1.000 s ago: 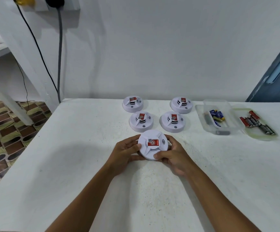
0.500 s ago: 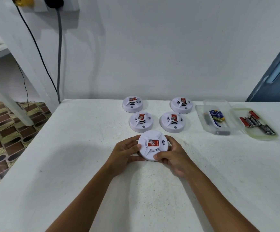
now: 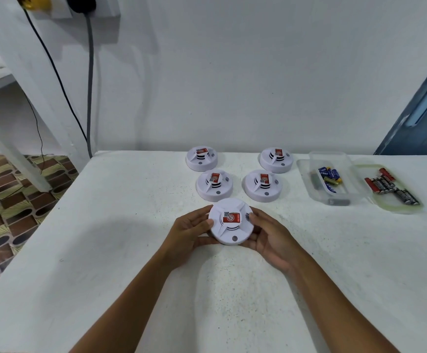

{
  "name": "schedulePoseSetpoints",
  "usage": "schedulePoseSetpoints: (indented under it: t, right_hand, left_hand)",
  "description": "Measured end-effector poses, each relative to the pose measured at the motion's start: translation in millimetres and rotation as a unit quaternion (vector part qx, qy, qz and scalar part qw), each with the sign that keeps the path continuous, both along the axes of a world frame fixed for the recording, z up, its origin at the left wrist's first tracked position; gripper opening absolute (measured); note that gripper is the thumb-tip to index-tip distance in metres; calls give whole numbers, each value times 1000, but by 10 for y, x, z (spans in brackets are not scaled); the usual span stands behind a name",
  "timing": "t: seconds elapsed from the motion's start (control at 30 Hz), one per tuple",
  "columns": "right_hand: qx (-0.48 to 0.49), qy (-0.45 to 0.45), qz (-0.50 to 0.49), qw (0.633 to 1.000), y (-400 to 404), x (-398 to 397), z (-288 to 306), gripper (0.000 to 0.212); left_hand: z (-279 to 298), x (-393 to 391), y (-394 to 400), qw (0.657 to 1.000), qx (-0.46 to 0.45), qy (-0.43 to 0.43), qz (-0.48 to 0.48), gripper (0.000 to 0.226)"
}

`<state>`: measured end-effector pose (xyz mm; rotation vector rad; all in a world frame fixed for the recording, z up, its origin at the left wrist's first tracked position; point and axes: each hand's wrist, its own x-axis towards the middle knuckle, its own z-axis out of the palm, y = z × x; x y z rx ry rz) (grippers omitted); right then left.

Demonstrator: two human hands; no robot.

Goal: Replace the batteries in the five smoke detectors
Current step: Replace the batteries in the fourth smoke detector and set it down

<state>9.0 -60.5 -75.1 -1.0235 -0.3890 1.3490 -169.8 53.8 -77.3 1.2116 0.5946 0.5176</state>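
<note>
Nearest smoke detector (image 3: 231, 221) sits between both hands — face up. Left hand (image 3: 190, 231) and right hand (image 3: 271, 238) each grip its rim.

No wording is showing clearly enough to read. The near detector (image 3: 231, 221) is carrying a red sticker (image 3: 231, 217) with a round white emblem and a small code square, both too blurred to make out. Battery (image 3: 329, 174) print is likewise blurring out.
</note>
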Motion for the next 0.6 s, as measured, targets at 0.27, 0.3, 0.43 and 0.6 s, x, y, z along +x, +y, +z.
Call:
schedulePoseSetpoints:
  t: [0.27, 0.3, 0.43, 0.6]
  right_hand:
    - [2, 32, -14, 999, -19, 18, -38, 38]
    - [1, 33, -13, 999, -18, 18, -37, 38]
    - [2, 29, -12, 1000, -17, 13, -36, 41]
    - [7, 30, -9, 999, -22, 11, -25, 40]
  left_hand:
    - [-6, -5, -16, 1000, 3, -3, 5, 43]
    - [-8, -5, -18, 1000, 4, -3, 6, 43]
    - [1, 1, -28, 1000, 4, -8, 11, 43]
    - [-6, 9, -28, 1000, 1, -2, 25, 32]
